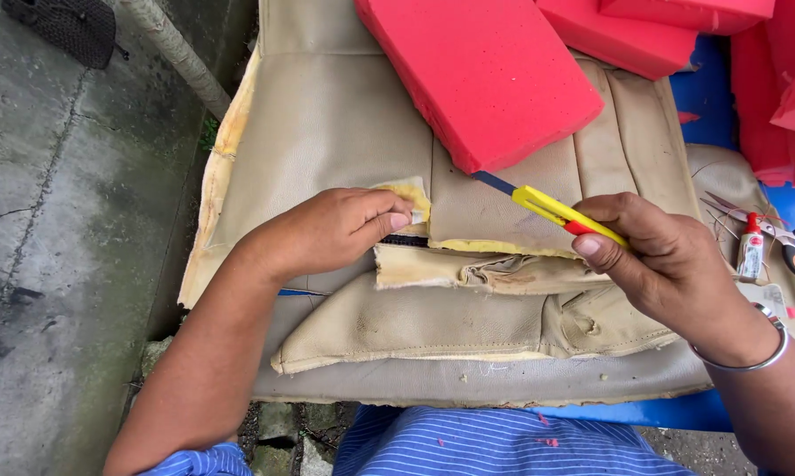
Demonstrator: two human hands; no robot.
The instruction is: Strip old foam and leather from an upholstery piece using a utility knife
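Seat cover [345, 132], beige and worn, lies spread across the blue bench [706, 97] in front of the person, with a torn seam open near its middle. The right hand [671, 264] has its grip closed around a yellow utility knife [560, 213], blade pointing up and left toward the tear, its tip just beside the edge of a red foam block [481, 75]. The left hand [327, 231] has its grip pinched on a flap of yellowed foam and fabric [406, 196] at the seam, lifting it slightly.

The pinching fingers sit near the blade's line; if the knife slips or the fabric gives suddenly, it could run into them. A hard pull on the flap could tear the aged foam instead of parting it cleanly. The blade could also nick the red block resting on the cover.

Further right lie scissors [790, 238] and a small glue tube [751, 249], with more red foam pieces [768, 79] behind.
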